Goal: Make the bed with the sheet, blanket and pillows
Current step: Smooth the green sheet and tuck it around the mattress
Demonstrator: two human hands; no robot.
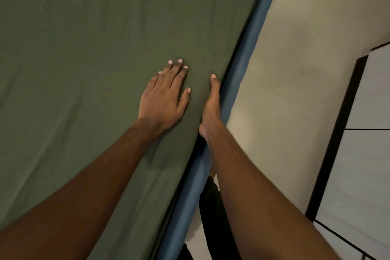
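Head view: I see both bare forearms reaching out over the bed.
Left hand [163, 99]: lies flat on the green sheet [84, 48], fingers straight and slightly spread, palm pressing down near the sheet's right edge.
Right hand [211, 107]: sits at the bed's edge just beside the left. Its thumb lies straight along the top of the sheet, but its fingers drop out of sight down the side, so I cannot tell whether they grip the cloth or only push it.
Sheet: covers all of the mattress top that I can see, mostly smooth with faint creases.
Blue band [242, 63]: runs along the sheet's edge; I cannot tell if it is the mattress side or the frame.
Step in hand: I judge this to be tucking and smoothing the sheet along this side.
Done: the sheet is on and looks flat here.
Left: no blanket or pillows are in view, so I judge both are yet to come; the other edges I cannot check.
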